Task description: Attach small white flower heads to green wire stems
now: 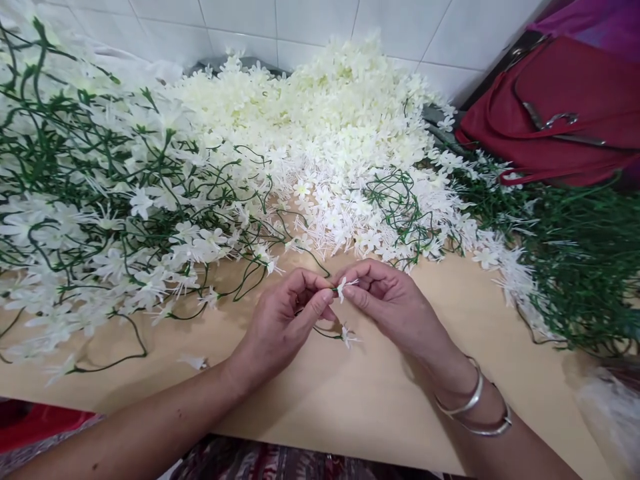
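Note:
My left hand (295,313) pinches a thin green artificial flower stem (320,263) between thumb and fingertips. A small white artificial flower (343,289) sits at the stem's end, between my two hands. The thumb and forefinger of my right hand (383,293) are closed on this flower's petals and stamens. Below my fingers hangs another white flower (349,337) on a curved green stem. Part of the stem is hidden inside my left hand.
Assembled white flowers on green stems (125,220) are heaped at left. Loose white blossoms (320,113) pile up against the tiled wall (315,23). Bare green stems (585,260) lie at right, below a red bag (575,100). One loose white petal piece (194,361) rests on the table (390,400).

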A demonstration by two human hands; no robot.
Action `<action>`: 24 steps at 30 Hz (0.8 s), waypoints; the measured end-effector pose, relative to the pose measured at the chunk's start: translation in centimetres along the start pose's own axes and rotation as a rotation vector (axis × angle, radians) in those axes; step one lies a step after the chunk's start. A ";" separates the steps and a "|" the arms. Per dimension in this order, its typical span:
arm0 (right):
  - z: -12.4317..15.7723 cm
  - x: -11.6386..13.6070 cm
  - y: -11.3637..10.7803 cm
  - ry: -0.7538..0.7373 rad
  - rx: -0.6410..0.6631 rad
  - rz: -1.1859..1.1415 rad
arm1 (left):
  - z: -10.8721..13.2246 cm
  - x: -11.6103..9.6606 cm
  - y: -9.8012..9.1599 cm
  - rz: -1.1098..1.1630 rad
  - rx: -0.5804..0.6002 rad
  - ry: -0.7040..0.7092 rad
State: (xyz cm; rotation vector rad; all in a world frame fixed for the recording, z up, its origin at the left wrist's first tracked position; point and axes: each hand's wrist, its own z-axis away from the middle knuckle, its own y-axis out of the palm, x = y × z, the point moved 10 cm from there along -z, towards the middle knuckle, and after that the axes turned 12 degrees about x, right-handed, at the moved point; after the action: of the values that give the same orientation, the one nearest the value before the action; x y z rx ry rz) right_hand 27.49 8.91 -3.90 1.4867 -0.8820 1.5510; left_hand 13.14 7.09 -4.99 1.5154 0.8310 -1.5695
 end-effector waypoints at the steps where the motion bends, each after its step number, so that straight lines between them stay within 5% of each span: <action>1: 0.0 0.0 0.0 0.002 0.001 -0.004 | 0.0 0.0 0.0 -0.018 0.001 0.001; 24: 0.1 -0.2 0.7 -0.046 -0.002 -0.022 | -0.2 0.1 0.0 0.078 0.019 -0.027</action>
State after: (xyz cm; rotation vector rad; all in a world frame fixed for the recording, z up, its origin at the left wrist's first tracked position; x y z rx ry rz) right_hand 26.93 8.52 -4.05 1.5312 -0.8909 1.5043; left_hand 13.26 7.25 -5.12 1.5187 0.7350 -1.5410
